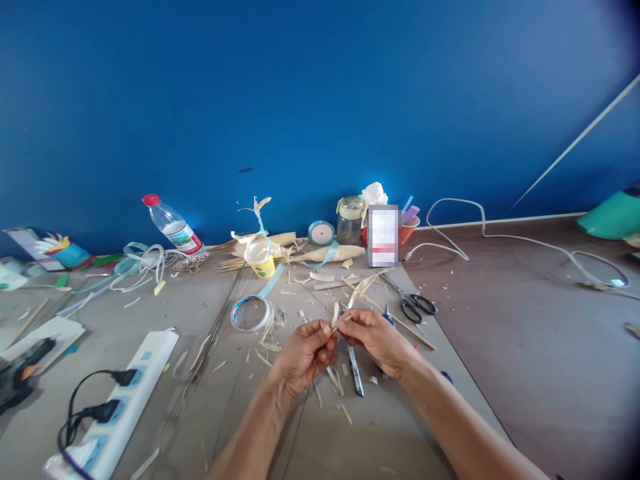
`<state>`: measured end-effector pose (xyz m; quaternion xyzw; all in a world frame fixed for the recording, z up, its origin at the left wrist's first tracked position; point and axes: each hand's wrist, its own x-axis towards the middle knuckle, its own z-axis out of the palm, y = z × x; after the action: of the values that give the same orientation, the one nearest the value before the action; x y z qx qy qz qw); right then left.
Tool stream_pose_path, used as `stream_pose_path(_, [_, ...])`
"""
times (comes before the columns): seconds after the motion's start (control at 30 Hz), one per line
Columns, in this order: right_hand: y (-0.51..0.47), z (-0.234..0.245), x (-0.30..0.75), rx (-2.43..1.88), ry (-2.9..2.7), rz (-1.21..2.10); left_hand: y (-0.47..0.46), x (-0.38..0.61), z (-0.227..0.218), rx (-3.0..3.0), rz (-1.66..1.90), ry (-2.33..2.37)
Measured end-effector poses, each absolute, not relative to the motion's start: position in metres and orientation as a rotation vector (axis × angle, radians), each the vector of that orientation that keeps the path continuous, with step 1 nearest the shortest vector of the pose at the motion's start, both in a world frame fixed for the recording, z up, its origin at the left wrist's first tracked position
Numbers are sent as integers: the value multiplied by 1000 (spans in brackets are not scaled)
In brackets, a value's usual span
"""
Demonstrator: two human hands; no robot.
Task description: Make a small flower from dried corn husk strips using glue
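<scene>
My left hand (309, 352) and my right hand (373, 337) meet over the front middle of the table. Their fingertips pinch a small pale strip of dried husk (335, 313) from either side, with part of it hidden by the fingers. Beneath them lies a pen (355, 373), its upper end covered by my right hand. Black-handled scissors (413, 303) rest just beyond that hand. A roll of tape (251, 313) lies past my left hand, among scattered husk scraps (273, 333).
A power strip (140, 393) with black plugs and a black glue gun (25, 373) lie on the left. Along the blue wall stand a red-capped bottle (179, 230), a yellow cup (260, 260) with a husk sprig, and a glass jar (350, 220). A white cable (525, 238) trails on the right.
</scene>
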<state>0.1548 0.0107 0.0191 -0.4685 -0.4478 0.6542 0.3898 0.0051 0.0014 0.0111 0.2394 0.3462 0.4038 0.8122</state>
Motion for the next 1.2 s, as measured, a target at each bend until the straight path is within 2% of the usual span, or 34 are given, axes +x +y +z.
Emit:
stream_pose_path(0.6, [8,19,154,-1348,-1458,1301,1,5,11,459,852,765])
stream_pose_path(0.97, [9,18,151,-1378,-1414,1350,1,10,12,610,986,927])
stream_pose_path(1.2, [7,54,175,-1493,-1517,1265,2,8,14,629,1024,886])
